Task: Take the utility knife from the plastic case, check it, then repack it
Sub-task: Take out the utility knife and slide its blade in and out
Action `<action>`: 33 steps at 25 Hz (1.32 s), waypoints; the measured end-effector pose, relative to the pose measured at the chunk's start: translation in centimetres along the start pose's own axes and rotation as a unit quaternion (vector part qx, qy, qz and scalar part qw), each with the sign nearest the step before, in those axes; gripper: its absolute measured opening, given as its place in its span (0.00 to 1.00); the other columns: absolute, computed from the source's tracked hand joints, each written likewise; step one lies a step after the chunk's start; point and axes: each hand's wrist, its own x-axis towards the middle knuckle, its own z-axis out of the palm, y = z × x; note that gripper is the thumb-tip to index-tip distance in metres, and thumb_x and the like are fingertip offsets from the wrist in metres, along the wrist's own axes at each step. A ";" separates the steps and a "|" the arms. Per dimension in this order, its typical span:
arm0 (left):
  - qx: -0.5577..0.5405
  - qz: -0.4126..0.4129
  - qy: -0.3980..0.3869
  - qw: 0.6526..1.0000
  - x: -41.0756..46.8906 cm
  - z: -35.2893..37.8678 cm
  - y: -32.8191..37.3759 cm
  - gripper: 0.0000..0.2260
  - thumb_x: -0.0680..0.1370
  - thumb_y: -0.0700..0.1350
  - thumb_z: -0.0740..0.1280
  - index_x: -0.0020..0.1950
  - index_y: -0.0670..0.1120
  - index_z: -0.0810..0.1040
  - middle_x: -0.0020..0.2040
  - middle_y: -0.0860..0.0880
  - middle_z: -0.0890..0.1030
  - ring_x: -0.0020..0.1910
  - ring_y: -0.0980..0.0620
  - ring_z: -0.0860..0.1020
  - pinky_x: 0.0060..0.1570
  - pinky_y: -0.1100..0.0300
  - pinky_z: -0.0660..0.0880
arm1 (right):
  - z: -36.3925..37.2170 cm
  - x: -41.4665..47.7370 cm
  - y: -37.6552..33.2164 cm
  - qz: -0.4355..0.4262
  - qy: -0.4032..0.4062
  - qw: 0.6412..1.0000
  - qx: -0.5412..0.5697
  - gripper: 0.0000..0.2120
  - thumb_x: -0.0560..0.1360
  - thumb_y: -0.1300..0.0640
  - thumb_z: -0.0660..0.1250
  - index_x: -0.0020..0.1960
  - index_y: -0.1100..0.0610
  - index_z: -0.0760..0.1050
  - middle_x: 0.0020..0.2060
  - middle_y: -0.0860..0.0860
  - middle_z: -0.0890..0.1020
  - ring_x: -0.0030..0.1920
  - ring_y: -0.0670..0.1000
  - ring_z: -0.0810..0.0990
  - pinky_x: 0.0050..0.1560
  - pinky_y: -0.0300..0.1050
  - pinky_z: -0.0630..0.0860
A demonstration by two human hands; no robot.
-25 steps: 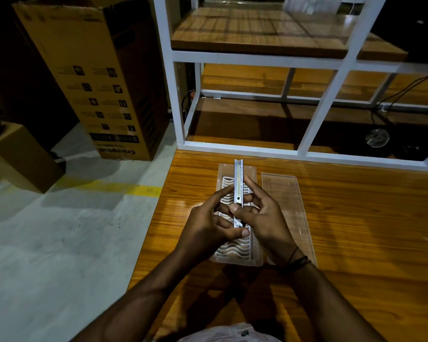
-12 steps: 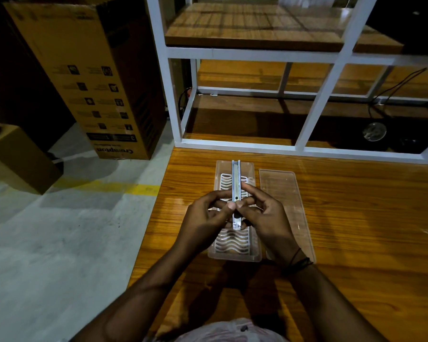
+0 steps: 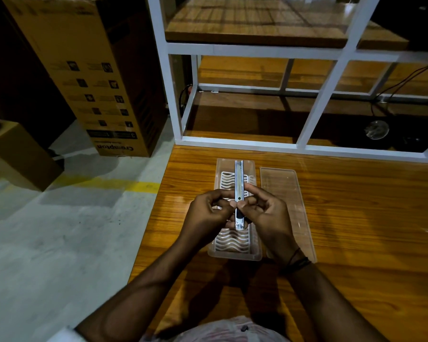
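A slim silver utility knife (image 3: pixel 239 178) points away from me, held lengthwise above the open clear plastic case (image 3: pixel 253 254). My left hand (image 3: pixel 208 215) pinches its lower half from the left. My right hand (image 3: pixel 269 215) grips it from the right, thumb near the dark slider. The case holds a white wavy insert (image 3: pixel 232 239). Its clear lid (image 3: pixel 284 193) lies flat on the table just right of the case.
The wooden table (image 3: pixel 356 243) ends at a left edge beside a grey floor. A white metal shelf frame (image 3: pixel 329 95) rises behind the table. A tall cardboard box (image 3: pixel 84 77) and a smaller box (image 3: pixel 17 154) stand on the floor at left.
The knife stays above the case. My left fingers have shifted up to pinch it at the slider, and both hands have closed in slightly around its lower half.
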 end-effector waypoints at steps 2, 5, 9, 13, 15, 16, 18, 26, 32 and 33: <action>0.022 -0.003 0.010 1.000 0.0 -0.1 -0.2 0.08 0.81 0.39 0.71 0.57 0.50 0.84 0.39 0.45 0.86 0.37 0.49 0.88 0.35 0.56 0.84 | 0.1 0.1 0.4 0.004 0.006 1.000 -0.023 0.24 0.75 0.69 0.71 0.69 0.58 0.73 0.33 0.47 0.85 0.39 0.46 0.86 0.35 0.39 0.80; 0.185 0.014 0.073 0.980 0.4 -0.7 -1.0 0.10 0.78 0.47 0.74 0.60 0.54 0.84 0.44 0.52 0.87 0.38 0.53 0.86 0.41 0.53 0.83 | 0.3 0.4 1.4 -0.014 0.027 0.993 -0.115 0.22 0.75 0.66 0.72 0.68 0.57 0.75 0.34 0.49 0.84 0.38 0.49 0.85 0.37 0.44 0.80; 0.323 -0.002 0.134 0.937 1.1 -1.5 -1.5 0.21 0.76 0.52 0.74 0.70 0.55 0.79 0.58 0.51 0.82 0.51 0.50 0.83 0.50 0.53 0.82 | 0.8 1.1 1.6 -0.050 0.034 0.954 -0.295 0.26 0.75 0.64 0.71 0.72 0.54 0.73 0.38 0.51 0.83 0.40 0.46 0.81 0.47 0.37 0.76; 0.338 -0.047 0.080 0.936 1.5 -1.5 -2.0 0.27 0.78 0.51 0.72 0.76 0.55 0.71 0.62 0.48 0.82 0.58 0.46 0.82 0.56 0.47 0.81 | 1.9 2.2 1.5 -0.051 0.000 0.908 -0.417 0.28 0.76 0.61 0.67 0.75 0.51 0.68 0.55 0.56 0.84 0.57 0.57 0.80 0.58 0.47 0.77; 0.333 -0.073 0.063 0.938 1.7 -1.4 -2.2 0.28 0.78 0.50 0.71 0.78 0.55 0.69 0.59 0.47 0.84 0.57 0.45 0.83 0.57 0.46 0.81 | 2.5 2.8 1.6 -0.037 -0.011 0.894 -0.446 0.28 0.75 0.61 0.66 0.75 0.52 0.68 0.61 0.58 0.81 0.63 0.60 0.77 0.62 0.50 0.75; 0.337 -0.081 0.060 0.936 1.8 -1.4 -2.3 0.28 0.79 0.49 0.71 0.78 0.54 0.69 0.59 0.47 0.85 0.57 0.44 0.83 0.57 0.47 0.81 | 2.9 3.1 1.7 -0.032 -0.014 0.892 -0.451 0.28 0.74 0.60 0.66 0.74 0.53 0.69 0.62 0.58 0.81 0.63 0.61 0.78 0.62 0.51 0.76; 0.342 -0.087 0.054 0.934 1.9 -1.5 -2.3 0.28 0.79 0.49 0.70 0.79 0.54 0.69 0.60 0.45 0.85 0.58 0.43 0.83 0.55 0.49 0.81 | 3.6 3.5 1.9 -0.019 -0.016 0.887 -0.461 0.28 0.72 0.59 0.67 0.72 0.53 0.70 0.59 0.59 0.82 0.61 0.62 0.79 0.59 0.54 0.79; 0.323 -0.093 0.050 0.941 1.7 -1.4 -2.4 0.27 0.81 0.49 0.69 0.79 0.56 0.67 0.47 0.49 0.82 0.52 0.42 0.84 0.51 0.49 0.82 | 4.3 4.1 2.6 0.025 -0.032 0.835 -0.549 0.18 0.75 0.62 0.67 0.65 0.60 0.74 0.60 0.62 0.77 0.59 0.65 0.79 0.58 0.54 0.77; 0.311 -0.105 0.049 0.943 1.8 -1.6 -2.7 0.27 0.80 0.50 0.69 0.78 0.59 0.67 0.43 0.54 0.81 0.51 0.44 0.84 0.54 0.44 0.83 | 4.7 4.2 2.4 0.060 -0.049 0.803 -0.591 0.15 0.77 0.64 0.65 0.63 0.62 0.75 0.64 0.62 0.73 0.62 0.65 0.78 0.60 0.54 0.76; 0.309 -0.106 0.050 0.944 1.8 -1.5 -2.7 0.27 0.80 0.50 0.69 0.78 0.59 0.67 0.42 0.55 0.81 0.51 0.44 0.84 0.54 0.44 0.83 | 4.8 4.2 2.2 0.064 -0.051 0.800 -0.594 0.15 0.77 0.64 0.65 0.64 0.61 0.75 0.64 0.62 0.73 0.62 0.65 0.77 0.60 0.55 0.76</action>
